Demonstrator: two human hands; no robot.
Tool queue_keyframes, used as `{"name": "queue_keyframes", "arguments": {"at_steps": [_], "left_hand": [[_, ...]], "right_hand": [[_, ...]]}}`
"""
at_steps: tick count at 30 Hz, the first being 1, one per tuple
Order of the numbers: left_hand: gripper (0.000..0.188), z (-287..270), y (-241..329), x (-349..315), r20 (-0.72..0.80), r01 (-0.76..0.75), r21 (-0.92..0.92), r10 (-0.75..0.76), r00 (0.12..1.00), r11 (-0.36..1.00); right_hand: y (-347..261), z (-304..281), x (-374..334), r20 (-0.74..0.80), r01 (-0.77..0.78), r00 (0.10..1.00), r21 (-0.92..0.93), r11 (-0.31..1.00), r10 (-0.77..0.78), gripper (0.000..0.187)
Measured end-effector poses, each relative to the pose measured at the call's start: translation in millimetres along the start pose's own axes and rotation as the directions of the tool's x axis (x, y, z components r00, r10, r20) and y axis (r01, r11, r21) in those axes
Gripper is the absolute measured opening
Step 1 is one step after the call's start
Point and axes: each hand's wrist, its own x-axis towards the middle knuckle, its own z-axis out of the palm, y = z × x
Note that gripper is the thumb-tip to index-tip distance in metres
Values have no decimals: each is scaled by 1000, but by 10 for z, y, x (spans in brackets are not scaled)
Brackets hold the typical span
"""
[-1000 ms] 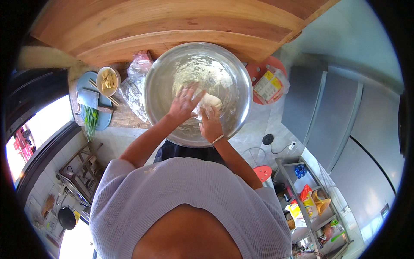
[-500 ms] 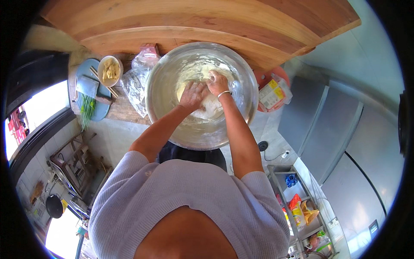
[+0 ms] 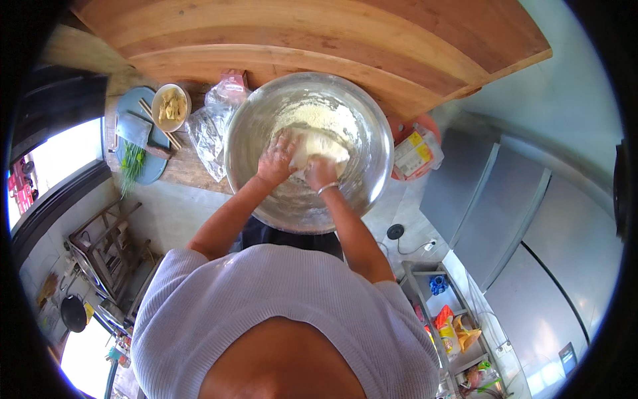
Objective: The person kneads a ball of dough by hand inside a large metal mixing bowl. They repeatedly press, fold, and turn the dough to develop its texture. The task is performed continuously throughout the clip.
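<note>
A wide shiny metal bowl [image 3: 373, 159] holds a pale lump of dough [image 3: 311, 143], with loose flour [image 3: 325, 118] on the far side. My left hand [image 3: 276, 159] rests at the dough's left edge, its floury fingers stretched out and apart. Pressed into the near right part of the dough is my right hand [image 3: 321, 171], closed, with its fingertips hidden. A light bracelet [image 3: 327, 188] circles my right wrist.
Left of the bowl lie a plastic bag [image 3: 211, 133], a bowl of yellowish pieces [image 3: 171, 108], and a blue board [image 3: 155, 169] bearing a cleaver [image 3: 133, 129] and green stalks [image 3: 133, 161]. A flour bag [image 3: 415, 154] sits at right. A wooden panel [image 3: 299, 30] stands beyond.
My right hand has drawn nearer to me and curled into the dough. The left hand has shifted left, and the dough's far part now shows folded over.
</note>
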Motion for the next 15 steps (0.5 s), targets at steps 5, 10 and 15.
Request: {"name": "queue_keyframes", "arguments": {"at_steps": [5, 10, 15], "left_hand": [[89, 63, -119, 423, 35, 165, -157, -161, 986, 974], [71, 61, -82, 829, -134, 225, -32, -227, 965, 974], [67, 47, 0, 948, -97, 364, -29, -365, 926, 931]], "right_hand": [[62, -150, 606, 100, -247, 963, -28, 969, 248, 5], [60, -389, 1164, 159, -432, 886, -59, 900, 435, 14], [121, -421, 1462, 248, -538, 812, -34, 842, 529, 19]]}}
